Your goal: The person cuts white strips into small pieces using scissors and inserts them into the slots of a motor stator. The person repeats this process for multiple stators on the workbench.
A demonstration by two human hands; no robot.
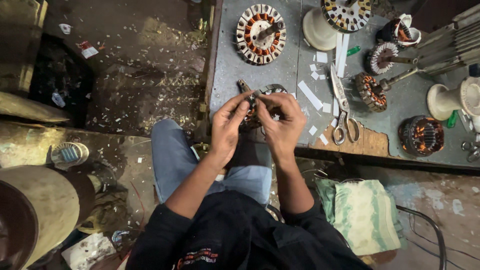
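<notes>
head view: at the near edge of the grey bench (227, 75), the left hand (227, 127) and right hand (282, 125) both pinch a fan motor stator (257, 102), a ring of steel laminations with copper windings. it looks heavy and rigid for its size, but the fine wire seems easy to nick, so the metal rim is the safer hold. scissors (342, 107) and white paper strips (310, 95) lie just to the right.

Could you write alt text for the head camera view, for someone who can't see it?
Seen from above, a seated person's left hand and right hand work together on a round motor stator at the edge of a grey workbench. Scissors, paper strips and more copper-wound stators lie beyond.
</notes>
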